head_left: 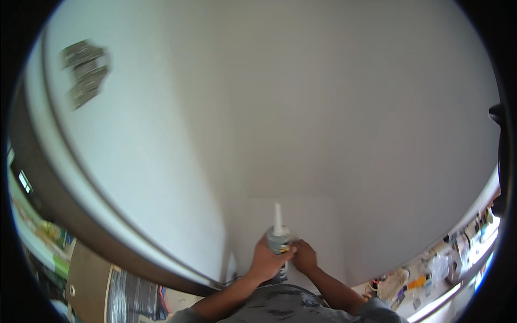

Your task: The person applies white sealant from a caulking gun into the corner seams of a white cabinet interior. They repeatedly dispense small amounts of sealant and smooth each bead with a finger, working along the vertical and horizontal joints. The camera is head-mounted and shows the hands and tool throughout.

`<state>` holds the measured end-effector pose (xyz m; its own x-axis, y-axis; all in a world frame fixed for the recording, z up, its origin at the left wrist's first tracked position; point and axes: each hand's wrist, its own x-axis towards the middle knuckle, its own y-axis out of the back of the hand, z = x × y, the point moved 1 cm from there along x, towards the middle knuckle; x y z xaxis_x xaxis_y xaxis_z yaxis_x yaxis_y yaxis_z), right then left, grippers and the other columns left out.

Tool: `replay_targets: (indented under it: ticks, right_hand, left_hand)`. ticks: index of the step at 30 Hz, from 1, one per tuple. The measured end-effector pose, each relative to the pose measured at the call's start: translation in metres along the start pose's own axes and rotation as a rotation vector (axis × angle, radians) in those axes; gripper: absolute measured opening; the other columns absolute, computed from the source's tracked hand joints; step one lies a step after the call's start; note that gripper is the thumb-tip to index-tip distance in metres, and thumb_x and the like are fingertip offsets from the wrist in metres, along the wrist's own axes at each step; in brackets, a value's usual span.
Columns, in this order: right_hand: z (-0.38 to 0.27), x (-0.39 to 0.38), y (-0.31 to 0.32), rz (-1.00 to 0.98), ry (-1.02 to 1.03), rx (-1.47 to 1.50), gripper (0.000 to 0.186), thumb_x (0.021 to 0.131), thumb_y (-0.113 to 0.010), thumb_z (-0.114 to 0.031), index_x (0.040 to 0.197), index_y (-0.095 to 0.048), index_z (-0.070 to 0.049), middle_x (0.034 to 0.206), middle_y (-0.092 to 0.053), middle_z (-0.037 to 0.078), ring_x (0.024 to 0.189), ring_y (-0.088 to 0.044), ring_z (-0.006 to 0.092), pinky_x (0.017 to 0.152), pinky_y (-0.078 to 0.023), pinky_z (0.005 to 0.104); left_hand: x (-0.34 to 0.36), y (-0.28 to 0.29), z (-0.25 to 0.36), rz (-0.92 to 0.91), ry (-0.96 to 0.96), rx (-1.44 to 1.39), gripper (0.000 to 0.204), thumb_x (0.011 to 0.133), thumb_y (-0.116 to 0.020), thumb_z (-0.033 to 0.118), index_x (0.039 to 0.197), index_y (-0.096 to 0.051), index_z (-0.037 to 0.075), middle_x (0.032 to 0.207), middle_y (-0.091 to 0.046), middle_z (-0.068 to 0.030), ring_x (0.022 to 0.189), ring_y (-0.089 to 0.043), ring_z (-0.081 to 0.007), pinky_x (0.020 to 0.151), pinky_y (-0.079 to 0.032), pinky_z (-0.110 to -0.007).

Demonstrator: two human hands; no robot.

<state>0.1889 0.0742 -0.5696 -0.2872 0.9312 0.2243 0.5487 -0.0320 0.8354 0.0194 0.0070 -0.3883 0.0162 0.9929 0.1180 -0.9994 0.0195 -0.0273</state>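
Observation:
Low in the middle of the head view, a grey sealant cartridge (278,240) stands nearly upright, its long white nozzle (278,216) pointing up and away from me. My left hand (263,261) is wrapped around the cartridge's left side and front, thumb across it. Close against its right side, my right hand (305,256) has curled fingers near the cartridge's collar. Whatever those fingers grip is too small and blurred to tell. Below the hands, a dark part (280,274) shows in front of my grey shirt; its kind is unclear.
White walls (291,107) surround the hands. Grey-brown torn patches (86,72) mark the left wall, beside a dark brown edge strip (70,188). At lower left are a brown board (89,280) and a plastic-wrapped bundle (129,299). Mixed clutter (417,282) lies at lower right.

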Motion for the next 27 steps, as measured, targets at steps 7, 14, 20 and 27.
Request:
replay_targets:
  ticks: [7,14,20,27]
  right_hand:
    - [-0.019,-0.016,0.023,0.003,-0.165,0.295,0.049,0.094,-0.072,-0.027,0.133,-0.056,-0.001,0.122,-0.069,0.024,0.115,-0.067,0.0411,0.096,-0.052,0.0485]
    - [-0.002,-0.046,0.01,0.081,0.114,0.16,0.05,0.098,-0.066,-0.025,0.14,-0.054,0.0,0.128,-0.068,0.023,0.118,-0.067,0.0409,0.096,-0.052,0.0486]
    - [0.003,-0.041,-0.001,0.138,0.253,0.051,0.05,0.098,-0.066,-0.025,0.14,-0.054,0.0,0.128,-0.069,0.023,0.118,-0.067,0.04,0.097,-0.052,0.0488]
    - [0.013,-0.037,-0.001,0.16,0.429,-0.006,0.05,0.099,-0.065,-0.026,0.141,-0.055,0.0,0.128,-0.069,0.022,0.119,-0.067,0.0389,0.098,-0.051,0.0489]
  left_hand:
    - [-0.01,-0.006,0.02,0.038,-0.162,0.16,0.057,0.09,-0.079,0.023,0.137,-0.055,0.003,0.116,-0.07,-0.0162,0.108,-0.067,-0.0257,0.099,-0.051,-0.04]
    - [-0.036,-0.01,0.039,-0.023,-0.161,0.056,0.055,0.087,-0.078,0.017,0.137,-0.056,0.006,0.114,-0.071,-0.0169,0.107,-0.068,-0.0314,0.099,-0.05,-0.04]
    - [-0.06,-0.017,0.033,0.07,-0.27,0.038,0.046,0.085,-0.076,0.012,0.125,-0.055,0.004,0.102,-0.07,-0.0242,0.098,-0.068,-0.0449,0.089,-0.052,-0.046]
    - [-0.071,-0.01,0.023,0.099,-0.332,-0.016,0.045,0.084,-0.077,0.012,0.123,-0.056,0.004,0.1,-0.07,-0.0227,0.097,-0.067,-0.0444,0.087,-0.052,-0.046]
